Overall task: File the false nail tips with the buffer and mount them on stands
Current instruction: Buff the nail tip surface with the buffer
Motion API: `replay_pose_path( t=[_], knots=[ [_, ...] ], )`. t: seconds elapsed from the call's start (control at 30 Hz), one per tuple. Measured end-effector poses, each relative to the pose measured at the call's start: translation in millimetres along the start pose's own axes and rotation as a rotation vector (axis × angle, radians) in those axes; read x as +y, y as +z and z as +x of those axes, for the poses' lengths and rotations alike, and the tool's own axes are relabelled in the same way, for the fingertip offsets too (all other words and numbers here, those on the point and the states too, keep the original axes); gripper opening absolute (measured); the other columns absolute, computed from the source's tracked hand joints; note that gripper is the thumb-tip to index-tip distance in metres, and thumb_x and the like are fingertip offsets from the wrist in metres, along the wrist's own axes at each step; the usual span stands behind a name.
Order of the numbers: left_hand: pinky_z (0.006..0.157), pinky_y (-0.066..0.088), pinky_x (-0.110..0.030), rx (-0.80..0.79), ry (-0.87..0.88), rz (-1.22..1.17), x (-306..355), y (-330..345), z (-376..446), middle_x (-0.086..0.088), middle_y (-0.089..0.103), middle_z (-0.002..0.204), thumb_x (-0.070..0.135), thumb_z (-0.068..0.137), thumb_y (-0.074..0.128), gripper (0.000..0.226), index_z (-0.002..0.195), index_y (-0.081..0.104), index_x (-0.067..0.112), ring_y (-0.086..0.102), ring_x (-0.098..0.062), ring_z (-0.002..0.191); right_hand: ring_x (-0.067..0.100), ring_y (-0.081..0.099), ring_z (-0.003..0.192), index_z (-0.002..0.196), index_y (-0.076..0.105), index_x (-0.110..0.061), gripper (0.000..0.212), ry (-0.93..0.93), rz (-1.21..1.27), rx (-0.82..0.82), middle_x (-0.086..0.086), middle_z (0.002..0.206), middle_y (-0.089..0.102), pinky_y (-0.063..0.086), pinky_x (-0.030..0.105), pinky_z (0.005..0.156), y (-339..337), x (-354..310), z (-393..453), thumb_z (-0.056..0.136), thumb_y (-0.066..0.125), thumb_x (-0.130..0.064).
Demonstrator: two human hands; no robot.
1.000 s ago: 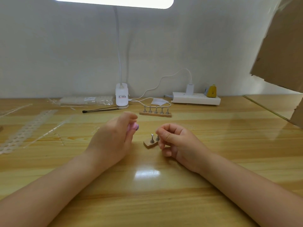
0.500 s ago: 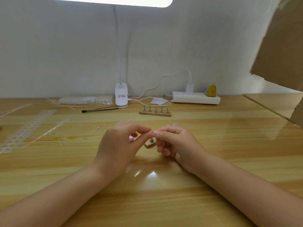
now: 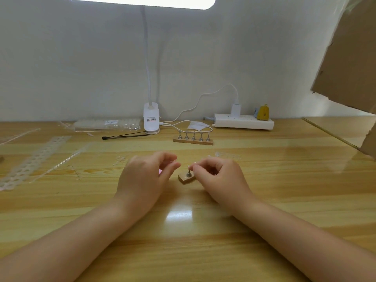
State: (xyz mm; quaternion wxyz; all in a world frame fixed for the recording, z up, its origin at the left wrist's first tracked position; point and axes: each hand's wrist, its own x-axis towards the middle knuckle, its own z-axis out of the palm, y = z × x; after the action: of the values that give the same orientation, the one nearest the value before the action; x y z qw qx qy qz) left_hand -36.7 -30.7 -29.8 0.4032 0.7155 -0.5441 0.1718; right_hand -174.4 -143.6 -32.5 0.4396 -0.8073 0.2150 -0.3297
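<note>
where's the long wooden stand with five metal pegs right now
In the head view, the long wooden stand with five metal pegs sits mid-table beyond both hands, just before the white lamp base.

Labels on lamp base (image 3: 151,120) and bag (image 3: 107,125), illegible

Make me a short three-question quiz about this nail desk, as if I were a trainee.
1. True or false: the far wooden stand carries five metal pegs.
2. What lies nearest the left hand?
A. the yellow item on the power strip
B. the near wooden stand
C. the lamp base
3. Fill in: the right hand has its fingertips pinched together just above the near stand's ____.

Key: 1 true. 2 B. 3 peg; whether a nail tip is between the fingers is too small to tell.
</note>
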Motion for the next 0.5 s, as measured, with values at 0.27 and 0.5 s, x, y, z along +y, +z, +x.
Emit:
replay_pose_path(
  t=[0.27,0.5],
  knots=[
    [0.086,0.035,-0.032,-0.104,0.023,0.123,2.3,9.7,-3.8,0.005,0.073,0.081,0.024,0.088,0.068,0.013,0.099,0.066,0.016,0.068,-0.017,0.082,0.005,0.043,0.062,0.082,0.075,-0.022,0.020,-0.170,-0.559,0.037,-0.015,0.059,0.048,0.029,0.014,0.061,3.7,4.2,2.9,0.088,0.061,-0.034],
    [0.089,0.037,-0.034,-0.126,0.009,0.104,0.8,10.6,-3.3,0.005,0.074,0.086,0.024,0.090,0.065,0.014,0.102,0.066,0.016,0.066,-0.018,0.085,0.013,0.058,0.074,0.093,0.075,-0.024,0.025,-0.123,-0.630,-0.028,-0.005,0.077,0.068,0.041,0.029,0.061,4.2,1.3,6.7,0.092,0.055,-0.039]
  ],
)
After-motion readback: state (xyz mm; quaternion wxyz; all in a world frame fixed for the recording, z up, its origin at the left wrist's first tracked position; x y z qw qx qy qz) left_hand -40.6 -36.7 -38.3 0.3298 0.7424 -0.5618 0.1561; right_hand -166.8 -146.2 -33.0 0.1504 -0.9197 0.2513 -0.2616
